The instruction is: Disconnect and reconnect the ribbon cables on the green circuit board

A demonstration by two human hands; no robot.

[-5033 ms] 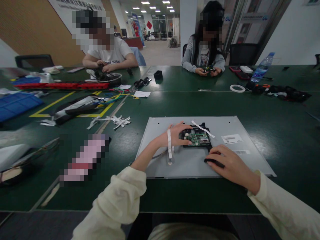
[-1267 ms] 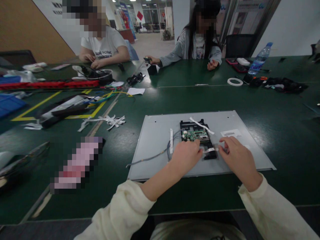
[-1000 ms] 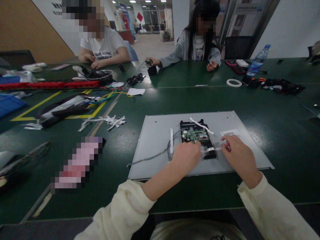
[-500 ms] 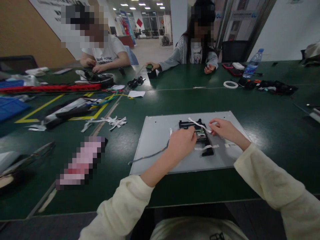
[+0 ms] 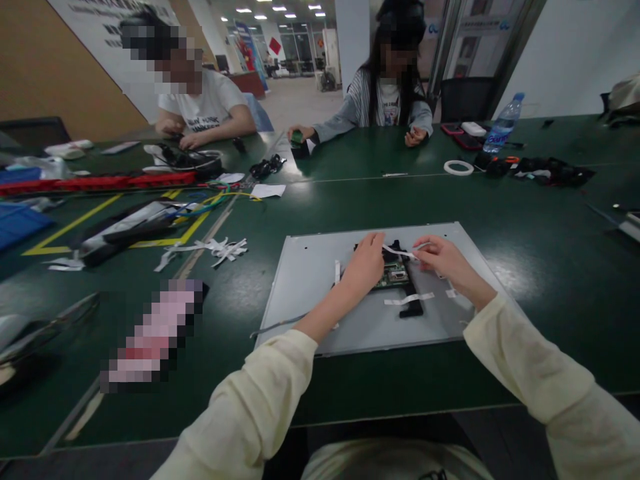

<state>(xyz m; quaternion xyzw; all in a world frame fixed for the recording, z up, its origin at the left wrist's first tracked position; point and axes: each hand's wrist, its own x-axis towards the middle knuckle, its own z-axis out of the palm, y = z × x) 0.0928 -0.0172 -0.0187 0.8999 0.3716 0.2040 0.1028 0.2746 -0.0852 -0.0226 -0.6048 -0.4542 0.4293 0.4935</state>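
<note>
A grey metal panel (image 5: 310, 267) lies flat on the green table in front of me. At its middle sits a small green circuit board (image 5: 394, 274) in a black bracket. My left hand (image 5: 365, 263) and my right hand (image 5: 440, 257) each pinch one end of a white tape strip (image 5: 400, 252) stretched over the board's far edge. Another white tape strip (image 5: 409, 299) lies stuck across the black bracket nearer to me. A grey cable (image 5: 280, 325) runs off the panel's left side.
Loose white tape strips (image 5: 220, 248) lie left of the panel, beside a pixelated pink object (image 5: 150, 333). A tape roll (image 5: 459, 168), a water bottle (image 5: 504, 125) and black parts (image 5: 550, 172) are at the far right. Two people work across the table.
Both hands left the tape strip near the bracket's lower end and moved up to the far strip over the board, which they now grip at each end.
</note>
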